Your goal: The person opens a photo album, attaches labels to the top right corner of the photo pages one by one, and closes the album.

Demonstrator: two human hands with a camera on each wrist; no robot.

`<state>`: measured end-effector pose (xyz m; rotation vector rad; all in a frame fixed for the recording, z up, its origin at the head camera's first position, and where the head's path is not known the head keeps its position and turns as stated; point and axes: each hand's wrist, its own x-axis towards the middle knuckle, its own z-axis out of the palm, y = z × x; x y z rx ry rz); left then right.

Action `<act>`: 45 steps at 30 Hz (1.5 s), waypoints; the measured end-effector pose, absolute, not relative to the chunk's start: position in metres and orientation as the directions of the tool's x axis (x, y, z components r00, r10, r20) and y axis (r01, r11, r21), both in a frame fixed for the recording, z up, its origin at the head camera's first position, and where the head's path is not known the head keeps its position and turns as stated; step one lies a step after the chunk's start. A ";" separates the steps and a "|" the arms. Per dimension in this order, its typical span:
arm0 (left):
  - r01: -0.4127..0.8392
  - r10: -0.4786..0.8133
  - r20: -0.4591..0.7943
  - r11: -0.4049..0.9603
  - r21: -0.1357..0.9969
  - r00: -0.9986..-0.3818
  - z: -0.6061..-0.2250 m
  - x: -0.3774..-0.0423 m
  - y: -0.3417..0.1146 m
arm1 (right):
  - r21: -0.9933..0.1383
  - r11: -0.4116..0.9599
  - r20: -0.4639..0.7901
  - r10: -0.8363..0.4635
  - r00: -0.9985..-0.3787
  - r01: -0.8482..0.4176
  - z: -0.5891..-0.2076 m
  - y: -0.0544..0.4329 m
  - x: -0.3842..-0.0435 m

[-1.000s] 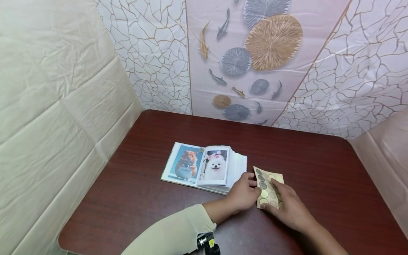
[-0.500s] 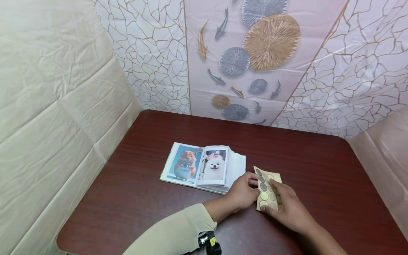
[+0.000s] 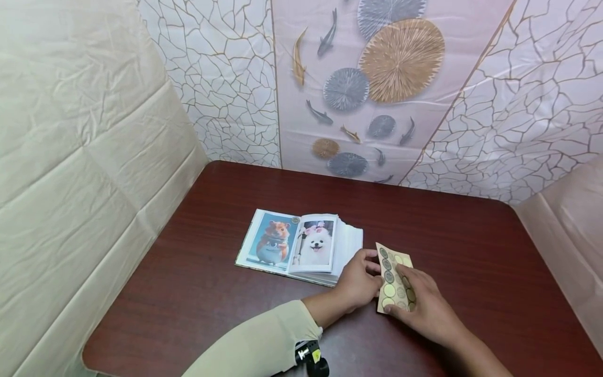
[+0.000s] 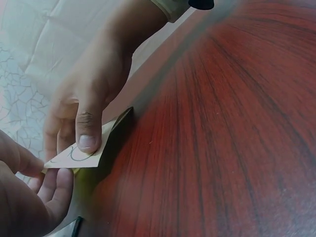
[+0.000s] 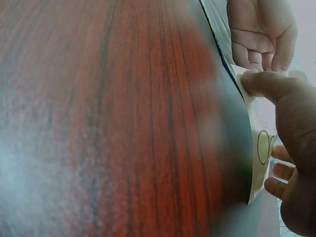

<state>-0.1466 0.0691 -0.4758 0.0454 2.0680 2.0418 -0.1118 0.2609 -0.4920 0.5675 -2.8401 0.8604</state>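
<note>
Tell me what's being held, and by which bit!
A sheet with round designs. The right hand grips its right side, thumb at the near edge. The left hand touches its left edge; whether it pinches there, I can't tell.

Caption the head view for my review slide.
Two hands handle a sheet of round stickers beside an open photo album.

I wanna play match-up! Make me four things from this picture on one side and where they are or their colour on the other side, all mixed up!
Things:
1. Hamster picture
2. White dog picture
3. Sheet with circles
4. Table

Places and colours:
A. Held in the right hand
B. Dark reddish brown
C. On the right page of the open book
D. On the left page of the open book

Right pairs: 1-D, 2-C, 3-A, 4-B
</note>
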 end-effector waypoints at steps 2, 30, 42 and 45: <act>-0.153 0.184 -0.152 0.013 0.988 -0.971 -0.476 -0.147 0.070 | -0.514 0.766 0.218 -0.317 -0.923 -0.385 -0.492 0.261 -0.112; -0.058 0.220 -0.068 0.051 0.997 -0.973 -0.477 -0.142 0.070 | -0.517 0.772 0.435 -0.135 -0.890 -0.370 -0.480 0.243 -0.116; -0.004 0.227 -0.025 0.093 0.996 -0.974 -0.477 -0.142 0.070 | -0.552 0.765 0.428 -0.082 -0.900 -0.332 -0.477 0.242 -0.117; 0.009 0.228 -0.014 0.101 0.995 -0.974 -0.476 -0.142 0.069 | -0.558 0.765 0.431 -0.066 -0.900 -0.323 -0.476 0.241 -0.116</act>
